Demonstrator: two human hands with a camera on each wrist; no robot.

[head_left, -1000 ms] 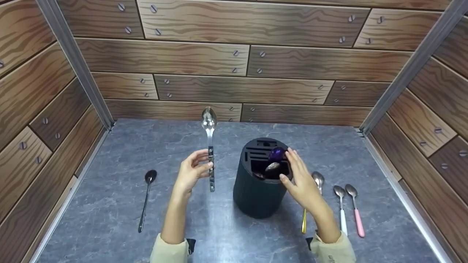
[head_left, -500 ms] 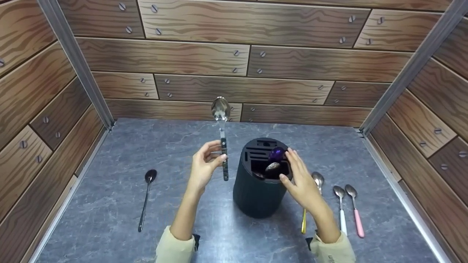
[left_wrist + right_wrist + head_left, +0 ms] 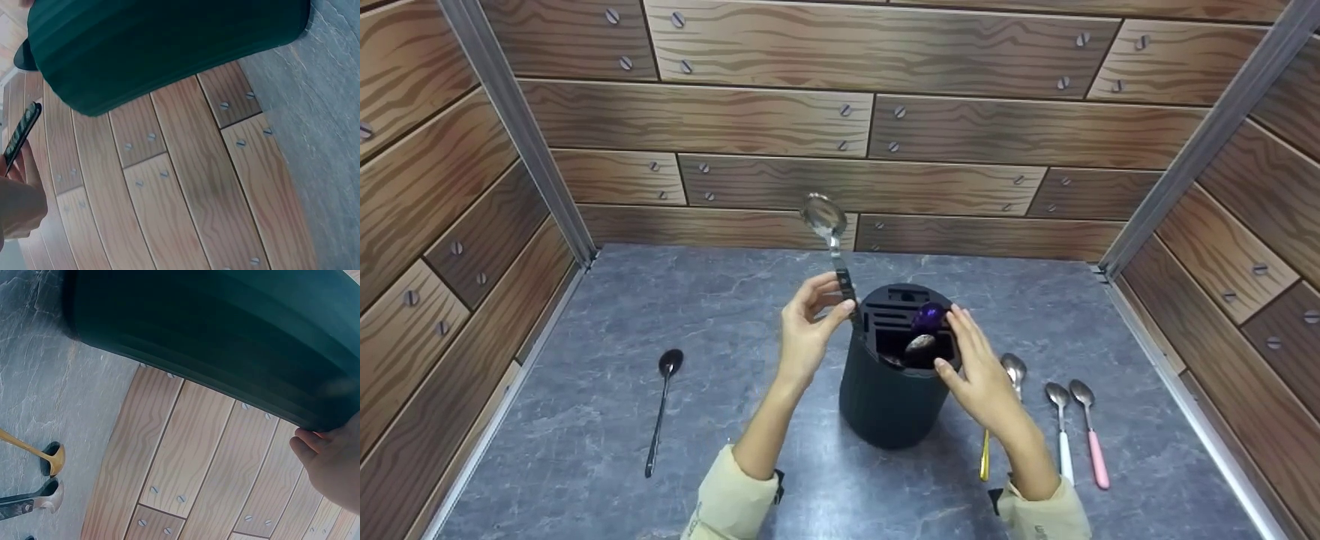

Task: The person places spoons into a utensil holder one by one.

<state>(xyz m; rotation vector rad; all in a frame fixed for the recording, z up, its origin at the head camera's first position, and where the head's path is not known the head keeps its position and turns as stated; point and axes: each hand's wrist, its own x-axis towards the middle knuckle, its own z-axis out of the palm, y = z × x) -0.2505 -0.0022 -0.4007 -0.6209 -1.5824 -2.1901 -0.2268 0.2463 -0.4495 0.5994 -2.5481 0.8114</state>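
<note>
My left hand (image 3: 806, 330) pinches the dark patterned handle of a spoon (image 3: 841, 270) between thumb and fingers. Its silver bowl points up and leans left, while the handle's lower end is at the left rim of a dark green cylindrical utensil holder (image 3: 892, 409). In the left wrist view that handle (image 3: 22, 132) shows above the fingers. The holder has a slotted black top and a larger opening, where a purple spoon (image 3: 928, 318) and a silver spoon (image 3: 920, 345) stand. My right hand (image 3: 982, 375) rests on the holder's right rim, fingers extended.
A black spoon (image 3: 664, 409) lies at the left of the grey table (image 3: 585, 375). Right of the holder lie a gold-handled spoon (image 3: 985, 454), partly behind the right arm, a white-handled spoon (image 3: 1063, 442) and a pink-handled spoon (image 3: 1095, 450). Wood-patterned walls (image 3: 780, 127) surround the table.
My left hand has carried the spoon right and farther from me, to the holder's left rim. The spoon has tilted, its bowl leaning left. My right hand has stayed put.
</note>
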